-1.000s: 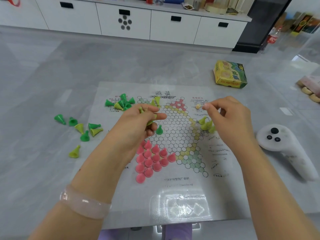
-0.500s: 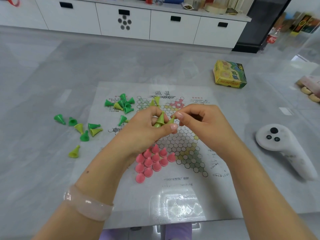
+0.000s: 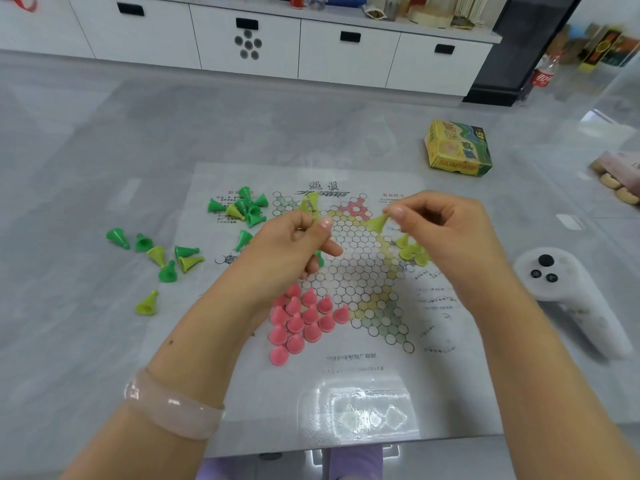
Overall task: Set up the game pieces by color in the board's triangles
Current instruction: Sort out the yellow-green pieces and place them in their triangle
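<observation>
A paper game board (image 3: 311,386) is laid flat on a grey marbled table (image 3: 86,341), its near edge lying close to the table's near edge. The right hand (image 3: 446,233) is raised over the board's right side, thumb and forefinger pinched on a yellow-green piece (image 3: 378,222) held tilted above the hexagon field. Just below it, a small cluster of yellow-green pieces (image 3: 412,250) is seen in the right triangle, partly hidden by the hand. The left hand (image 3: 287,251) is held over the board's centre-left, fingers curled loosely shut; a dark green piece (image 3: 319,258) is glimpsed under the fingers, though whether it is gripped cannot be told. A pale bangle (image 3: 173,407) is worn on that wrist. Pink pieces (image 3: 301,320) are packed upright in the lower-left triangle. The lower-right triangle and most of the central field are left uncovered between the two forearms. A heap of green pieces (image 3: 246,207) is lying on the board's upper-left corner, and scattered pieces (image 3: 162,258) are spread on the table left of the board, well apart from it. A white controller (image 3: 575,299) is placed right of the board, a yellow box (image 3: 459,148) beyond the far right corner. White cabinets (image 3: 249,43) are ranged along the back wall across open grey floor.
</observation>
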The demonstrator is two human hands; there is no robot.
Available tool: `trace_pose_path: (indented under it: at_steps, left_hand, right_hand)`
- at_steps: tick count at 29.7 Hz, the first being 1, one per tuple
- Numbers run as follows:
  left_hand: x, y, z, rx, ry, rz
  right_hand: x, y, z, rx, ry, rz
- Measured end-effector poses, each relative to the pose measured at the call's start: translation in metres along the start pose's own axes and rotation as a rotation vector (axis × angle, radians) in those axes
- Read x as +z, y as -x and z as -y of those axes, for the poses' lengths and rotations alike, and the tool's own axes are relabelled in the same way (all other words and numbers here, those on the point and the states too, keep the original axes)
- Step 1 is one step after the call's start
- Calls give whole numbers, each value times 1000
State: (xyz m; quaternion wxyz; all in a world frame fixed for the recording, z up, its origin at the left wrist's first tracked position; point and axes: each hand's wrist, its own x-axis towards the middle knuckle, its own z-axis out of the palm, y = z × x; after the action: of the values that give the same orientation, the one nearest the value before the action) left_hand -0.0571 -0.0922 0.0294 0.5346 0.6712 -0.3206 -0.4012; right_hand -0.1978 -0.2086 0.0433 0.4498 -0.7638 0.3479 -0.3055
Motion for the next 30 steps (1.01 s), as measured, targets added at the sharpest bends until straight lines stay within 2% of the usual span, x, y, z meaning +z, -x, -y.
trace_pose_path:
  at_steps: [2, 4, 12, 30]
  left_hand:
    - [-1, -2, 0, -33, 22, -42]
    - [-2, -2, 0, -47, 41, -67]
    - [-5, -3, 2, 18, -86, -76]
    - [-6, -2, 0, 50, -6, -113]
  right_hand:
    - [-9, -2, -8, 36, 95, -74]
    - [-15, -2, -17, 72, 216, -82]
    - [-20, -2, -30, 103, 502, 55]
    - [-26, -3, -40, 104, 591, 86]
